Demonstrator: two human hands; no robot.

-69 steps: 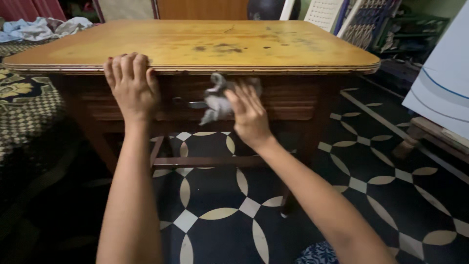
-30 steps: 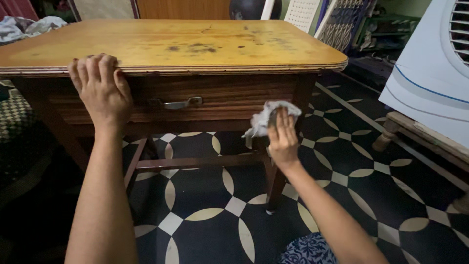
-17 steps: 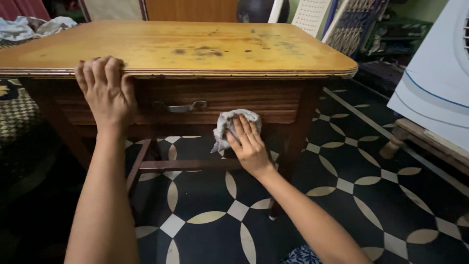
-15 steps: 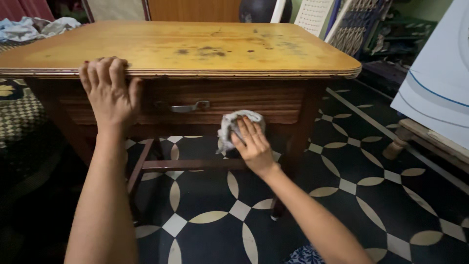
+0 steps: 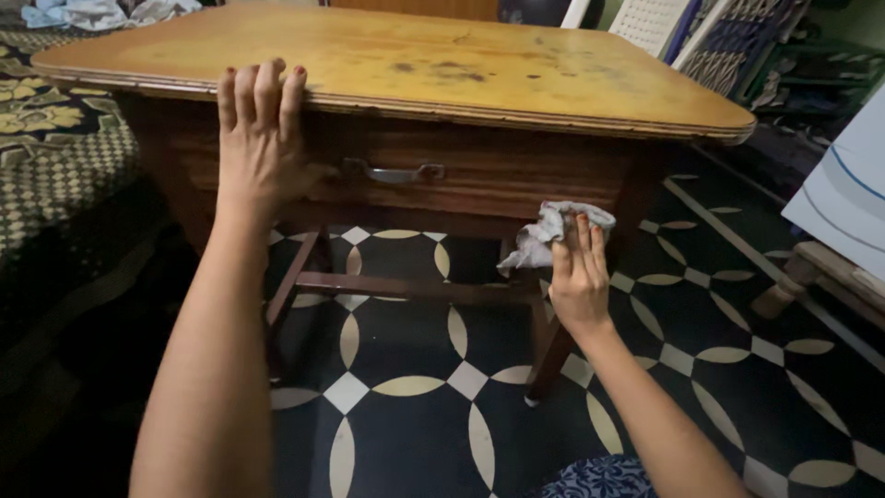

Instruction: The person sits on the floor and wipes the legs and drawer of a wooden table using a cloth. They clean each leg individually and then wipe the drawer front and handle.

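Note:
A wooden table (image 5: 516, 88) with a yellowish stained top stands in front of me, its dark drawer front carrying a metal handle (image 5: 392, 171). My left hand (image 5: 261, 138) grips the table's front edge left of the handle, fingers hooked over the top. My right hand (image 5: 579, 272) presses a crumpled grey cloth (image 5: 551, 231) flat against the lower right end of the drawer front, beside the right front leg. The fingers lie stretched over the cloth.
The floor (image 5: 415, 387) is dark tile with cream petal shapes. A patterned bedspread (image 5: 55, 157) lies at the left. A white panel (image 5: 843, 198) on a low wooden stand (image 5: 797, 277) is at the right. White and blue lattice boards (image 5: 701, 37) lean behind the table.
My right hand slid the cloth along the drawer front, from the middle to its right end by the leg. The left hand kept its grip on the edge. The view shifted.

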